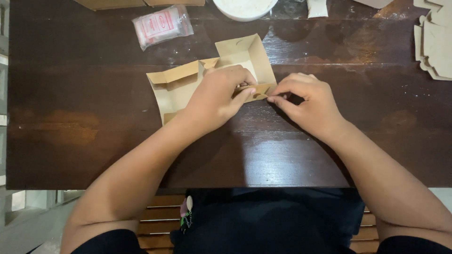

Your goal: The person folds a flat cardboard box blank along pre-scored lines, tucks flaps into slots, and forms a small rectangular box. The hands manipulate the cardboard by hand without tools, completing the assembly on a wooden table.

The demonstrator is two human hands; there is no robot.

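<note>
Kraft-paper box (245,59): one, half-folded, lying on the dark wooden table (94,141) just ahead of both hands; tan card, one end already raised into walls, the other end flat.
Long axis: runs roughly left to right across the view, slightly tilted, the raised end toward the right and farther from the body.
Corner flap (258,90): one small folded tab at the near right edge of the box, lying between the two hands.
Left hand (216,96): rests on top of the box, covering its middle; fingers curled and pressed down on the card beside the flap.
Right hand (310,101): just right of the box, thumb and forefinger closed in a narrow pinch on the tip of the flap.
Nearer hand: both touch the box; the left bears on its body, the right meets only its edge.
Plastic packet (162,24): one, clear with red print, far left of the box, apart from it.
White bowl (245,8): one, at the far edge, partly cut off.
Flat card blanks (435,42): a stack at the far right; count cannot be told.
</note>
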